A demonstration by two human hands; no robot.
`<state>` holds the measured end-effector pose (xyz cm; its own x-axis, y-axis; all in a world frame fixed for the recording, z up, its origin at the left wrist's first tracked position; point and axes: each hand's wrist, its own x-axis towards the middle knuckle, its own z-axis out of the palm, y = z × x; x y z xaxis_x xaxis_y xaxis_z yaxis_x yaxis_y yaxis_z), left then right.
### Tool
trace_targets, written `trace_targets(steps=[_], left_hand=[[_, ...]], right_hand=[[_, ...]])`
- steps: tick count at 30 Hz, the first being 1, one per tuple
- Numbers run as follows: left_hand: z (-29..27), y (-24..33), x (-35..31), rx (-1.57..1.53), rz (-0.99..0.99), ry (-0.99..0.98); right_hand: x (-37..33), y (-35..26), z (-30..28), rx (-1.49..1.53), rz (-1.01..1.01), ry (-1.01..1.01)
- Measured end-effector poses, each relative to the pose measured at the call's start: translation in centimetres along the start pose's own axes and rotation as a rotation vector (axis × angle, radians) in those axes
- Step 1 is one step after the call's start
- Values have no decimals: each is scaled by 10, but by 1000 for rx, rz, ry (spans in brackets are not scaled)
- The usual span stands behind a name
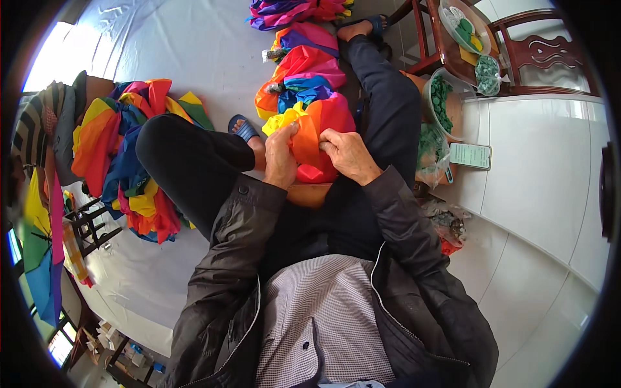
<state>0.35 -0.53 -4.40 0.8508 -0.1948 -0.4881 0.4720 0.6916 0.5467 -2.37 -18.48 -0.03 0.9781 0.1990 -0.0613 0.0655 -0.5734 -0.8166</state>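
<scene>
Rainbow-coloured cloth (312,139) lies bunched between my hands, with yellow, orange and red panels showing. My left hand (281,155) grips it at the yellow and orange side, thumb up against the folds. On the red and orange side, my right hand (351,155) has its fingers pinched together at the cloth; anything small between the fingertips is hidden. Beyond my hands the heap of similar bright cloth (304,61) runs away from me between my legs. Below the cloth, a brown edge (307,194) shows near my lap.
Another multicoloured cloth pile (142,155) hangs at the left, near a rainbow umbrella (40,246). At the right stand a tub of green pieces (446,87), a bag (432,145), a phone (470,156) and a wooden chair (543,55). A plastic bag (446,223) lies lower right.
</scene>
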Motion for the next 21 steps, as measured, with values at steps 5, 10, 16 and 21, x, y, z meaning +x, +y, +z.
trace_targets(steps=[5,10,16,21], left_hand=[[-28,-14,12,344,140,-36],[-16,-14,12,593,331,-116],[7,3,9,-175,120,21],[-10,-5,11,-239,-62,153]], right_hand=[[0,-15,7,76,-57,177],[1,-16,14,46,1,136],[0,-8,9,206,81,270],[9,17,3,316,136,527]])
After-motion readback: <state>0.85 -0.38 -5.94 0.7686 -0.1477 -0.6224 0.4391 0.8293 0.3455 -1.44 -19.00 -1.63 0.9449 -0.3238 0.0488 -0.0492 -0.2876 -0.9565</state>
